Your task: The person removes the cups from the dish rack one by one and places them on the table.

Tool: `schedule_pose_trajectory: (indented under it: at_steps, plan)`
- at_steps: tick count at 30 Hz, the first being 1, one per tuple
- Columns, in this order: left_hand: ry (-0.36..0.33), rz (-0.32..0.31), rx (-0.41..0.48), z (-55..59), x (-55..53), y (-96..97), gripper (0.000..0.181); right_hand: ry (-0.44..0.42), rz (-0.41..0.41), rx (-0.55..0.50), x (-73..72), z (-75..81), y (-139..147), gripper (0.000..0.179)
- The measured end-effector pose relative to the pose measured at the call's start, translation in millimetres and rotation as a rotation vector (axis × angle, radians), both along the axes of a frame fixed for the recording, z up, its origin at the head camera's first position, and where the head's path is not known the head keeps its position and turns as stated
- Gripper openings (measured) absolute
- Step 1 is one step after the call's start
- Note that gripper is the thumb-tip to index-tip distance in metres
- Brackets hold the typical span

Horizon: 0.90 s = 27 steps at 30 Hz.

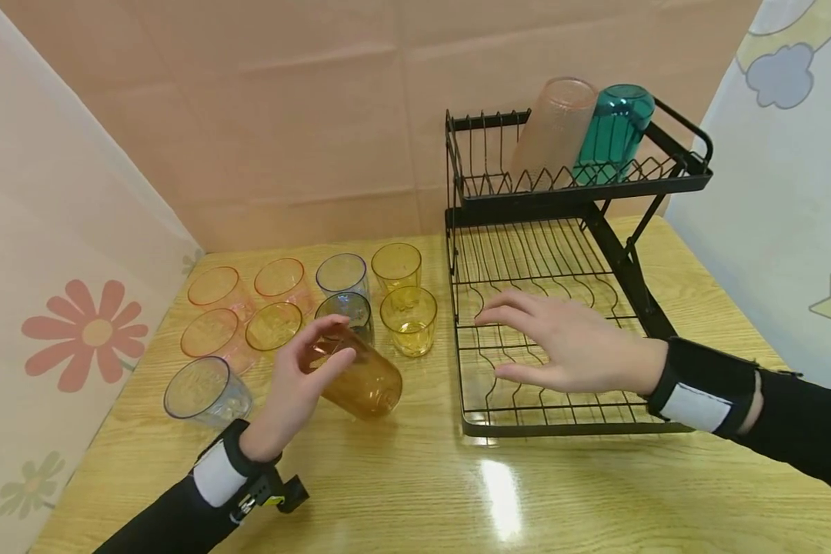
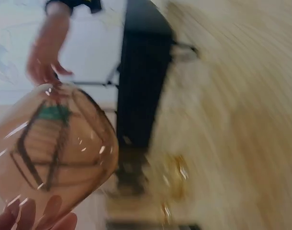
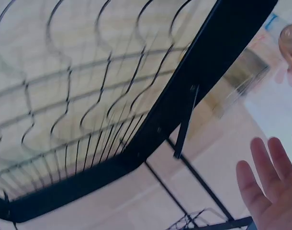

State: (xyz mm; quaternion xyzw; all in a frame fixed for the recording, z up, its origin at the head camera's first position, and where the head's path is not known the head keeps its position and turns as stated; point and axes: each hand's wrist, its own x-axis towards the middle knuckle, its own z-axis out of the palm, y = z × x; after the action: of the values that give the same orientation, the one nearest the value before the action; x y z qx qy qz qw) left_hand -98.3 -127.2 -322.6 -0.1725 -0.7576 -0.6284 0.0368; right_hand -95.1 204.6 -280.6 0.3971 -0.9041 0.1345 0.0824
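My left hand [image 1: 292, 400] grips a tall amber drinking glass [image 1: 367, 378], tilted with its base toward the lower right, above the table. In the left wrist view the amber glass [image 2: 64, 148] is seen close, with fingertips [image 2: 26, 215] along its side. My right hand [image 1: 571, 342] is held over the lower tier of a black two-tier dish rack [image 1: 575, 428], fingers apart and nothing in them. Upside down on the upper tier lean a pinkish textured glass [image 1: 557, 127] and a teal glass [image 1: 616, 131]. In the right wrist view fingers [image 3: 265, 167] extend near the rack.
Several short tumblers stand at the left of the table [image 1: 388, 492]: a clear blue-rimmed one [image 1: 211, 396], pink ones such as the front pink tumbler [image 1: 215, 338], yellow ones such as the yellow tumbler [image 1: 410, 323], and a dark grey one [image 1: 360, 312]. Cloth walls [image 1: 305, 115] enclose the table.
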Motion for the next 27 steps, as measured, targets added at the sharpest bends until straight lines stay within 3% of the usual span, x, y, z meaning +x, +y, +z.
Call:
schedule_pose_trajectory:
  at_steps: [7, 10, 18, 21, 27]
  plan:
    - [-0.070, 0.055, -0.255, -15.9, -0.8, -32.7, 0.042, 0.083, -0.047, 0.139, -7.9, 10.7, 19.1, 0.057]
    - [-0.065, 0.095, -0.371, -21.7, -2.8, -46.6, 0.046, 0.081, -0.087, 0.188, -10.4, 16.2, 26.9, 0.058]
    - [0.094, 0.227, -0.655, -34.7, -3.5, -69.3, 0.055, 0.098, -0.159, 0.241, -18.9, 27.7, 43.8, 0.059]
    - [0.144, 0.249, -0.710, -39.1, -3.8, -72.3, 0.055, 0.104, -0.177, 0.232, -21.2, 32.9, 50.8, 0.057]
    - [0.170, 0.271, -0.769, -42.9, -4.2, -75.6, 0.058, 0.139, -0.183, 0.188, -22.6, 46.1, 63.5, 0.053]
